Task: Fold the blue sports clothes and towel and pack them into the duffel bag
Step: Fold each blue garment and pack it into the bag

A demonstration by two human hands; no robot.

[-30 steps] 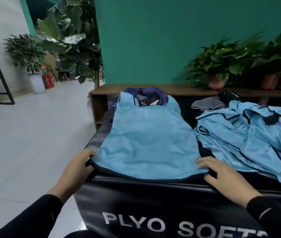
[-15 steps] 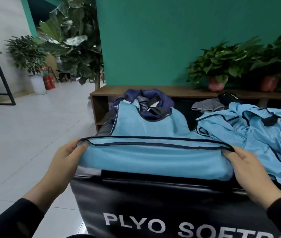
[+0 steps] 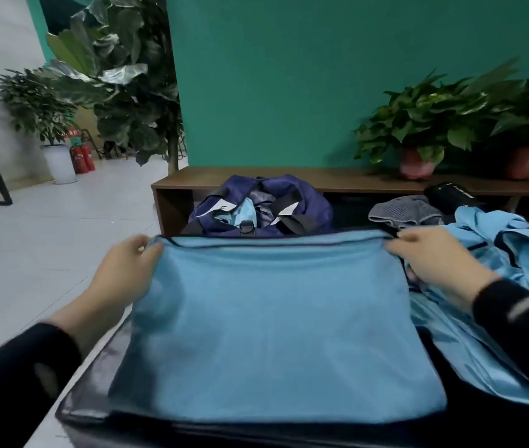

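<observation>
Left hand [image 3: 124,273] pinches the far left corner of the blue vest [image 3: 272,321], right hand [image 3: 434,260] pinches the far right corner, fingers curled on the dark-trimmed hem. Vest lies doubled over between the hands, flat on the black padded worktop [image 3: 88,399]. Fabric looks thin, light, limp, probably slick (mesh-like sheen), so corners and hem are the best hold. Beyond the hands: open navy duffel bag [image 3: 305,202]. Just right of the right hand: heap of blue clothes [image 3: 521,253], grey towel [image 3: 405,208].
</observation>
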